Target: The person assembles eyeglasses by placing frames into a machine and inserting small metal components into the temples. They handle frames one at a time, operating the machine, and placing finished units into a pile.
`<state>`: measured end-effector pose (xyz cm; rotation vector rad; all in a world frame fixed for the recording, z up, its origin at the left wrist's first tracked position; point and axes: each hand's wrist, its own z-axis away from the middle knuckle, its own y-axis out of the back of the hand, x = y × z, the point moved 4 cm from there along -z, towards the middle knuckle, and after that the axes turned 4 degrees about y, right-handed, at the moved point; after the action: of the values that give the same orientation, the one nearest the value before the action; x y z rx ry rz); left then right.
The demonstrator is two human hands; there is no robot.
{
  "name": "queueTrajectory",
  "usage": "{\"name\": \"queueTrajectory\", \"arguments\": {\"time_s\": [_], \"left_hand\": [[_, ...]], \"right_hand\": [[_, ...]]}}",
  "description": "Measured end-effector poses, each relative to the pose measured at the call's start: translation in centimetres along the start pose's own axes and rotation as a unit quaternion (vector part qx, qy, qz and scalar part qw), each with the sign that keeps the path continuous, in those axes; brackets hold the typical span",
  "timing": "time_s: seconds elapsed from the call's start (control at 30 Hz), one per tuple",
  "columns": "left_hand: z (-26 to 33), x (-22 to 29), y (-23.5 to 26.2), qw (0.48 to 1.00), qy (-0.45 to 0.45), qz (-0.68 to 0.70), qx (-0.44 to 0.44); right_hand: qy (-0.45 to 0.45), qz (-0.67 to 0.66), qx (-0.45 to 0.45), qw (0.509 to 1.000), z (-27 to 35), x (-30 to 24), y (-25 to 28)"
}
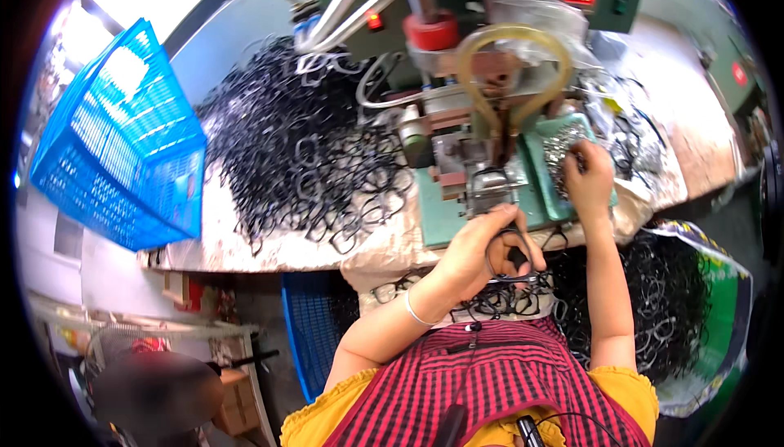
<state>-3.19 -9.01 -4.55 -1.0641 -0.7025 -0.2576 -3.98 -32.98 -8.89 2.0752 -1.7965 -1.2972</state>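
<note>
A thin black loop (491, 256) hangs in my left hand (482, 252), whose fingers are curled round it just in front of the machine's metal fixture (490, 189). My left thumb and fingertips are close to the fixture's front edge. My right hand (590, 176) reaches into a green tray (535, 171) on the right of the machine. Small silvery metal parts (559, 153) lie in that tray. The fingers of my right hand are pinched together over them; what they hold, if anything, is too small to make out.
A big heap of black loops (302, 136) covers the table's left side, beside a blue plastic crate (122, 145). More black loops fill a sack (739, 308) at lower right and lie on my lap. A yellowish hose (563, 51) arches over the fixture. Someone sits at lower left.
</note>
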Motion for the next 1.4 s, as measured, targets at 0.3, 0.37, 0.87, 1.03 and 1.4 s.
{"name": "queueTrajectory", "arguments": {"time_s": [0.3,0.37,0.87,1.03,1.4], "left_hand": [[16.0,6.5,3.1,0.627,-0.430,-0.496,0.420],[16.3,9.9,5.0,0.570,-0.495,-0.455,0.472],[11.5,12.1,21.2,0.729,-0.537,-0.160,0.393],[12.9,12.4,18.8,0.772,-0.505,-0.136,0.361],[4.1,3.9,17.9,0.898,-0.301,-0.048,0.317]], "right_hand": [[-0.126,-0.237,0.042,0.962,2.4,1.4,0.2],[-0.102,-0.249,0.031,0.963,1.6,0.1,0.2],[-0.079,-0.013,0.076,0.994,5.3,1.7,5.9],[-0.041,-0.123,0.047,0.990,3.7,-2.6,5.9],[-0.108,-0.476,-0.043,0.872,-0.1,-10.8,-1.7]]}}
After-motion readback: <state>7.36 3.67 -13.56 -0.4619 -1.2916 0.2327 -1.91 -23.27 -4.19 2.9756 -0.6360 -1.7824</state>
